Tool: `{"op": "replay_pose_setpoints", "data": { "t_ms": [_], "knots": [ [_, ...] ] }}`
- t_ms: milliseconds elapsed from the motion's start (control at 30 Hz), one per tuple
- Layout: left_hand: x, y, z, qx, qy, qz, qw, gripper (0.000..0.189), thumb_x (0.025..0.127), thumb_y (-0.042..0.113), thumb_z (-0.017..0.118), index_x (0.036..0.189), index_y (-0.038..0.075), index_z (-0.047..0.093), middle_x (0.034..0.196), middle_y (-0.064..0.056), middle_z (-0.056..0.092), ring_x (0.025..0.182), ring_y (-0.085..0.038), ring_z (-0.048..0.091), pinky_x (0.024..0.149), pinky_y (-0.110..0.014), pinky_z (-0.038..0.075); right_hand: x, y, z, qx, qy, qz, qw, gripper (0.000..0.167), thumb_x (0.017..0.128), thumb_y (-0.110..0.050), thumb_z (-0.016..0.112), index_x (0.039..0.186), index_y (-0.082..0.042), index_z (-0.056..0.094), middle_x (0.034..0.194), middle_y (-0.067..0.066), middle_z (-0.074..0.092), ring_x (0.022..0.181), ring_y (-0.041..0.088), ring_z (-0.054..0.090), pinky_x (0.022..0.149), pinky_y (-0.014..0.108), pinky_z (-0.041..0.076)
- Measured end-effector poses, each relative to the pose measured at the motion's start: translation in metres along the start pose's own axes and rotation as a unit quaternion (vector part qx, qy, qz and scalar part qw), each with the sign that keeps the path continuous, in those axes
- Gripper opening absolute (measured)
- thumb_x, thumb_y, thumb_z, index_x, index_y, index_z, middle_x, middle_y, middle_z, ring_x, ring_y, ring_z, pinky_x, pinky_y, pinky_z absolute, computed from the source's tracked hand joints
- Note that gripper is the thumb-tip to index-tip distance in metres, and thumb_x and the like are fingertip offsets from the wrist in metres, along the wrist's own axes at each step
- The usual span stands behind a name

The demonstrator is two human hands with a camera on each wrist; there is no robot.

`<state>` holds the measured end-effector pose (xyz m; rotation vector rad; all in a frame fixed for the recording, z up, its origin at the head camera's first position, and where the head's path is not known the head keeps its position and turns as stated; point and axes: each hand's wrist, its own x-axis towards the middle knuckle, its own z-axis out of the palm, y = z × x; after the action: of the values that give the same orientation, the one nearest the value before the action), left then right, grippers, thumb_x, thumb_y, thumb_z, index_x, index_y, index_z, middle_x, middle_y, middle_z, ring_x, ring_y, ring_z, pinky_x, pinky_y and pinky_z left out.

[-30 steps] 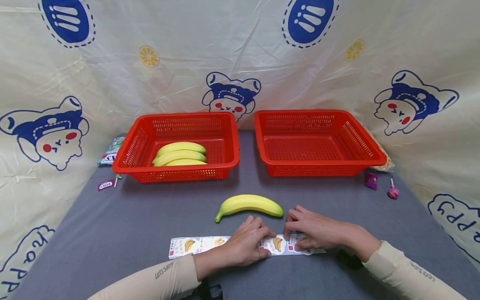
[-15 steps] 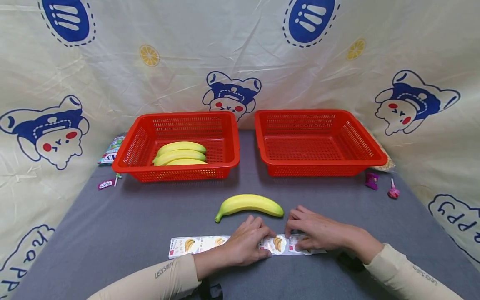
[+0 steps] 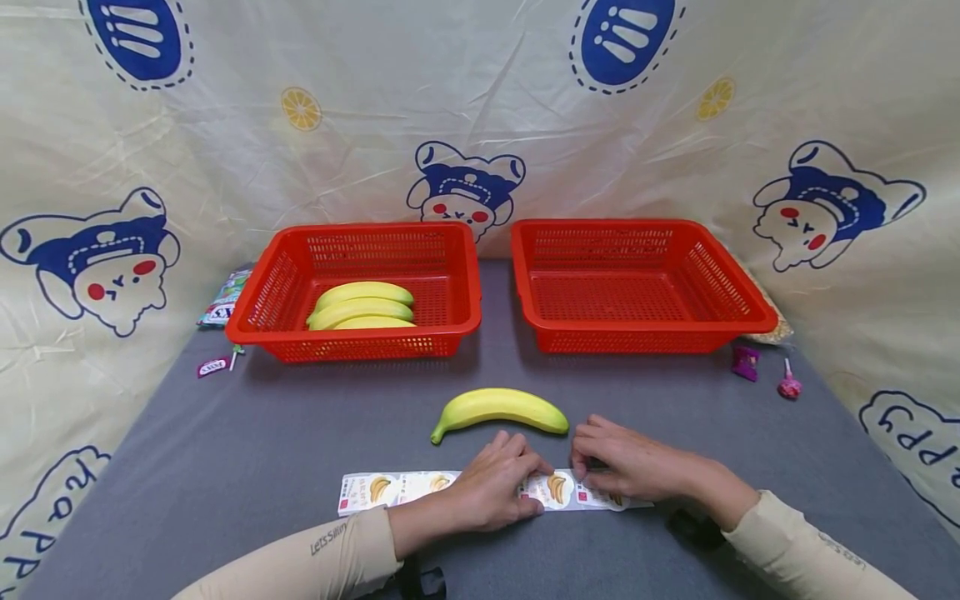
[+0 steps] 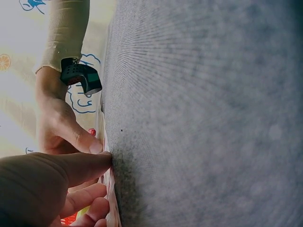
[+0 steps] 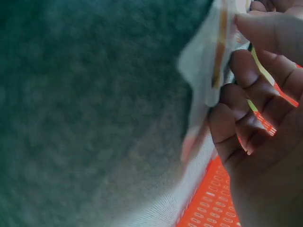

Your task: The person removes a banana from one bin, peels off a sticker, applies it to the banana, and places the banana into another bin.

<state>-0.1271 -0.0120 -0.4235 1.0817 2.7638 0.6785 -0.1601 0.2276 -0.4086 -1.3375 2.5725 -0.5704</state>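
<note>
A strip of white banana-print stickers (image 3: 405, 487) lies on the grey cloth in front of me. My left hand (image 3: 491, 487) rests over its middle, thumb and fingertips pressing the strip down. At the strip's right part, my right hand (image 3: 630, 458) has thumb and index finger drawn together, pinching at the left edge of a sticker (image 3: 596, 497). In the right wrist view the bent fingers (image 5: 244, 68) and thumb sit right at the strip (image 5: 218, 56), whose edge stands a little off the cloth. Just beyond both hands lies a single banana (image 3: 498, 407).
Behind the banana stand two red baskets, the left basket (image 3: 352, 346) with several bananas (image 3: 360, 312) inside and the right basket (image 3: 645, 337) with none. Candies (image 3: 213, 367) lie by the left basket; a purple packet (image 3: 745, 363) and a lollipop (image 3: 789, 383) lie at the right.
My right thumb has moved up and left to meet the index finger at the sticker's edge, closing the gap between them. The left hand stays where it was.
</note>
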Motion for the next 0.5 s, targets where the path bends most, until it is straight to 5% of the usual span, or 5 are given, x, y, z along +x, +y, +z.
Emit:
{"op": "replay_pose_setpoints", "data": {
  "t_ms": [500],
  "knots": [
    [-0.0004, 0.0002, -0.0008, -0.006, -0.002, -0.005, 1.0, 0.038, 0.077, 0.03, 0.075, 0.113, 0.022, 0.066, 0.094, 0.008, 0.052, 0.083, -0.003, 0.037, 0.072, -0.015, 0.03, -0.0041, 0.0007, 0.0018, 0.034, 0.075, -0.048, 0.9954, 0.029, 0.075, -0.005, 0.07, 0.087, -0.025, 0.053, 0.084, -0.015, 0.049, 0.083, 0.005, 0.044, 0.072, 0.016, 0.037]
  ]
}}
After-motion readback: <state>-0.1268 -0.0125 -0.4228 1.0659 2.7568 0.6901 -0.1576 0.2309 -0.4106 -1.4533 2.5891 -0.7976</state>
